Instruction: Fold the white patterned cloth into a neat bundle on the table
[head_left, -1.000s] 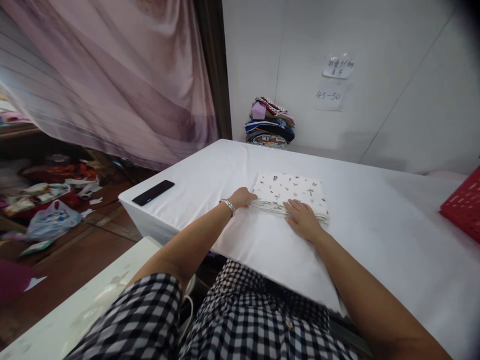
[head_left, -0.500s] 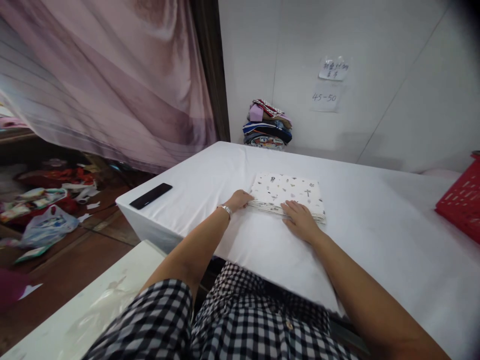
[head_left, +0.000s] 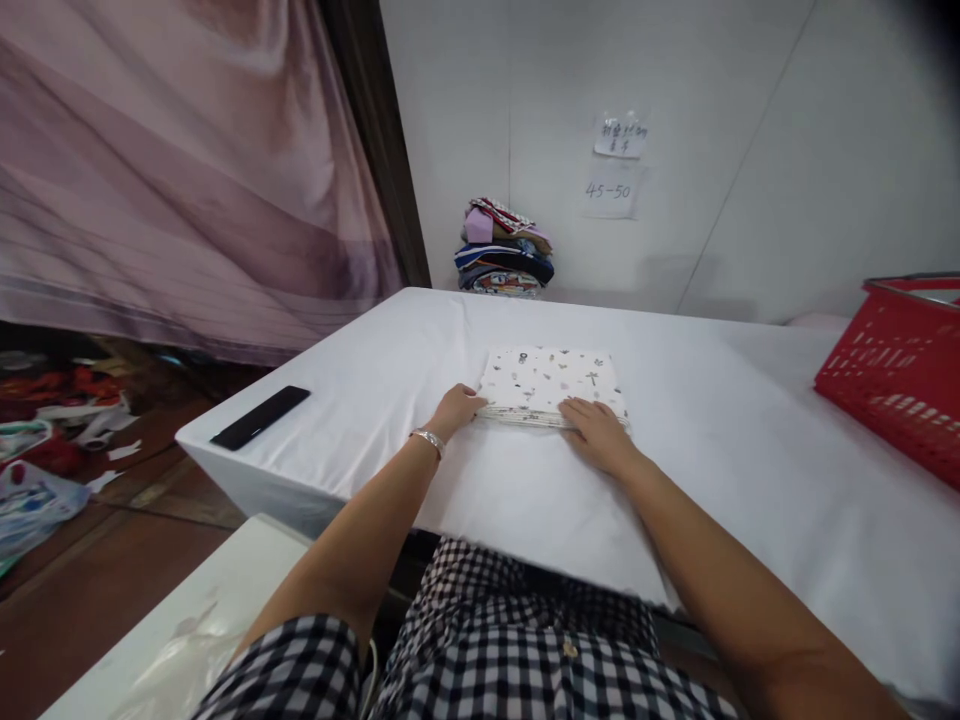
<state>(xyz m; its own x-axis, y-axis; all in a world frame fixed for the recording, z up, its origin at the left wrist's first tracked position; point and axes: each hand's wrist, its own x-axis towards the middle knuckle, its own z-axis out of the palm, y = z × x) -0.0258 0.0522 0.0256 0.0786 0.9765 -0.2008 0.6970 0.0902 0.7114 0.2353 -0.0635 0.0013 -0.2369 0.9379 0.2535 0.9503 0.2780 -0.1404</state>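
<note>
Backed by plain pale-grey panelled wall [head_left: 795,130] w/ thin seams & 2 white handwritten paper notices [head_left: 611,195]. Hung at L w/ draped mauve-pink cloth curtain [head_left: 187,180], next to dark-brown post [head_left: 375,120]. Laid below w/ reddish-brown floor [head_left: 112,560], prob. tiled (blurry). Furnished w/ white-cloth-covered table [head_left: 712,400] & low white-topped stand [head_left: 247,555]. Lit softly.

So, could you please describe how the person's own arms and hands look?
The left hand is ungloved, with a silvery bracelet at the wrist; a black-and-white checked sleeve covers the upper arm. The right hand is also ungloved, its wrist and forearm bare, with no sleeve in view.
</note>
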